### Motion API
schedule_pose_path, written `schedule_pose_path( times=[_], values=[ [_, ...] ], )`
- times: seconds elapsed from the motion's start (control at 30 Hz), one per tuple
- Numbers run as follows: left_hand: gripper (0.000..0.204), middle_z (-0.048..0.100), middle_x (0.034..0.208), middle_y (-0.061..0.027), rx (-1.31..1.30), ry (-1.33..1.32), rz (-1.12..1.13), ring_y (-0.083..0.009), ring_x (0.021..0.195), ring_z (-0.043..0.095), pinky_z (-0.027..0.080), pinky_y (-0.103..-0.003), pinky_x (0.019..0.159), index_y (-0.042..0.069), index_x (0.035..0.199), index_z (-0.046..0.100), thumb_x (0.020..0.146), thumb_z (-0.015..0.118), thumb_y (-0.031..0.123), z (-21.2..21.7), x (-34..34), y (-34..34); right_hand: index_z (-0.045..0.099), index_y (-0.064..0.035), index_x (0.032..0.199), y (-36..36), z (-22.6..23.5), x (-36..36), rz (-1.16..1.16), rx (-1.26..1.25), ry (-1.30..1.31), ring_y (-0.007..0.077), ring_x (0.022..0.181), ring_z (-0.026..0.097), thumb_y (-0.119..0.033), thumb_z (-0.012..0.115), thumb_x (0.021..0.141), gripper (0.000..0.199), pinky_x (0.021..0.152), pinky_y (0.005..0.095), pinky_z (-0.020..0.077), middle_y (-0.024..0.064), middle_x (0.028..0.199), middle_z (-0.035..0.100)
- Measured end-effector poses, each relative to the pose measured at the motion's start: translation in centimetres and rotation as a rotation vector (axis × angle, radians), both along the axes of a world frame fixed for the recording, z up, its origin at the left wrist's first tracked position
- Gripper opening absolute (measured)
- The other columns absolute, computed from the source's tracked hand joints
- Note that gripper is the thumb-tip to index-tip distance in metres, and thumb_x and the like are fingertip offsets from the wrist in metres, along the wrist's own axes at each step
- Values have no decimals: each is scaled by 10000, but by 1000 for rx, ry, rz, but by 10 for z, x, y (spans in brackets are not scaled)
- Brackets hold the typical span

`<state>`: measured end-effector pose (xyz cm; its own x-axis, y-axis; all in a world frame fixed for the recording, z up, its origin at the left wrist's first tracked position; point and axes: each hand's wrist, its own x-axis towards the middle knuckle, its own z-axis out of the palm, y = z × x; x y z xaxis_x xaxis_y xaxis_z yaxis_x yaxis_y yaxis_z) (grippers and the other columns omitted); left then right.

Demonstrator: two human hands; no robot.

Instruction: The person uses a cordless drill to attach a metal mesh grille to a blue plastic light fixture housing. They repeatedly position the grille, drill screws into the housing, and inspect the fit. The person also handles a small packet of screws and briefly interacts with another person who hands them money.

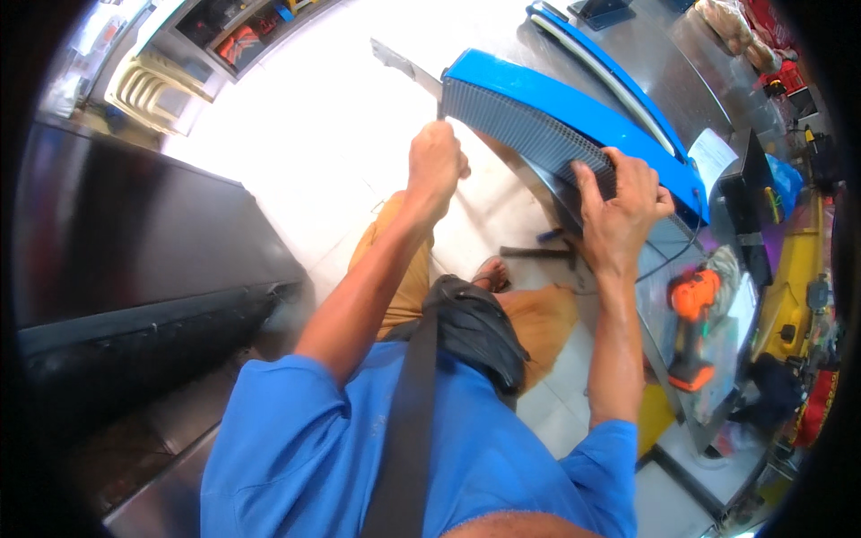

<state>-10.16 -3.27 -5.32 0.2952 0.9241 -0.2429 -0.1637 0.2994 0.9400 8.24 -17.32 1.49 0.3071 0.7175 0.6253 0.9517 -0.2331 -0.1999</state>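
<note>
Left hand (436, 168) curled into a fist just below the left end of the blue casing (529, 81) – can't tell what it grips – right hand (621, 211) pinching its grey ribbed panel (516, 118), thumb on ribs, casing along metal table (674, 67).

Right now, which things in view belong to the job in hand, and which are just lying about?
In hand:
blue ribbed part, with the right hand clasping its edge
left hand, closed beside the part's left end; anything inside is hidden

Apparently lying about:
orange power tool
white paper sheet
cream plastic chairs
</note>
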Motion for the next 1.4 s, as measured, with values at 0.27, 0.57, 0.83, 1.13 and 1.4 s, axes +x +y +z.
schedule_pose_path(
  times=[0.27,0.57,0.83,1.13,1.4],
  values=[
    [283,398,772,6,-58,-438,-64,-103,642,414,384,-245,556,96,940,501,1079,341,283,17,-17,-7,716,-84,1102,0,3,-1,-24,-8,30,196,1001,568,-350,848,808,418,927,409,286,12,1014,673],
    [191,415,605,84,692,359,294,-22,510,354,306,-216,463,15,1001,653,967,720,191,45,0,14,716,-71,1111,1,4,-1,-28,-25,55,208,1006,566,-350,842,818,423,943,427,285,24,1012,672],
    [143,538,563,-31,1138,619,313,-98,447,499,393,-298,416,-20,980,611,976,674,108,46,1,31,720,-67,1101,3,6,-5,-26,-10,2,217,1004,579,-329,815,841,382,934,432,315,43,1005,682],
    [195,655,666,-210,1187,803,209,-322,567,691,527,-409,505,-46,1005,526,1034,533,146,43,5,52,733,-47,1038,7,16,2,95,11,-19,289,860,661,-292,798,838,323,748,406,532,98,926,719],
    [339,628,925,-381,878,759,293,-551,896,627,486,-613,775,-55,1093,585,978,503,254,29,24,60,738,-35,990,11,12,9,182,45,-43,322,832,685,-306,782,849,309,748,419,550,132,912,733]
  ],
)
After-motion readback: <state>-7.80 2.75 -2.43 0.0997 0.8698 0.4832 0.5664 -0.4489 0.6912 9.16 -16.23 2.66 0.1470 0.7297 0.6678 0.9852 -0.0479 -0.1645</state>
